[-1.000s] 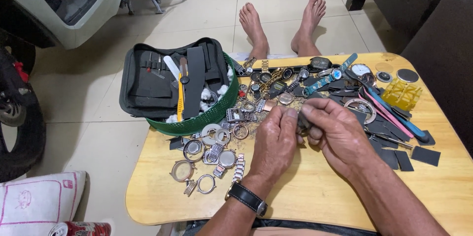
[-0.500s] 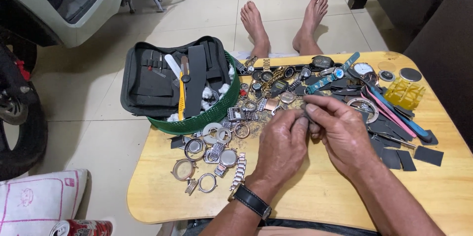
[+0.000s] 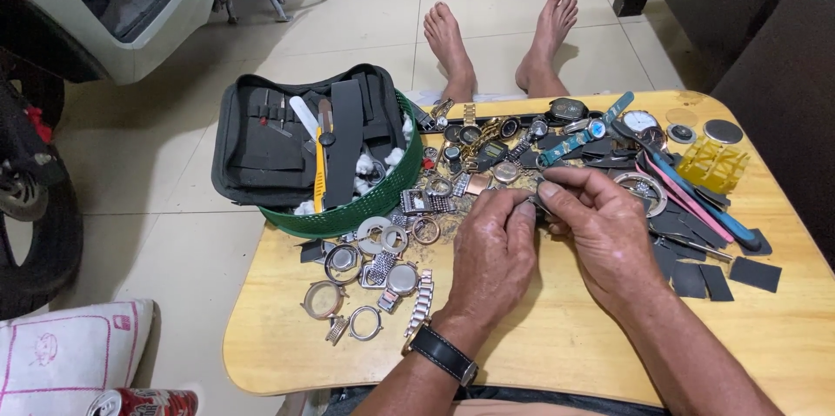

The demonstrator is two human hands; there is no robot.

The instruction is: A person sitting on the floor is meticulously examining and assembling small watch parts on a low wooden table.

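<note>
My left hand [image 3: 494, 251] and my right hand [image 3: 600, 220] meet over the middle of a low wooden table [image 3: 557, 346]. Their fingertips pinch a small dark watch part [image 3: 537, 204] between them; most of it is hidden by the fingers. A black wristwatch [image 3: 444, 353] sits on my left wrist. Just beyond the hands lies a heap of watches and straps [image 3: 504, 142]. Loose watch cases and metal rings [image 3: 370, 272] lie to the left of my left hand.
A green basket [image 3: 365, 207] holds an open black tool pouch [image 3: 296, 133] at the table's left edge. Black pads [image 3: 731, 272], coloured straps and a yellow holder [image 3: 711, 164] lie at right. My bare feet [image 3: 500, 33] rest on the tiled floor beyond.
Both hands have stayed together on the small part, shifting only slightly. The view has drifted a little.
</note>
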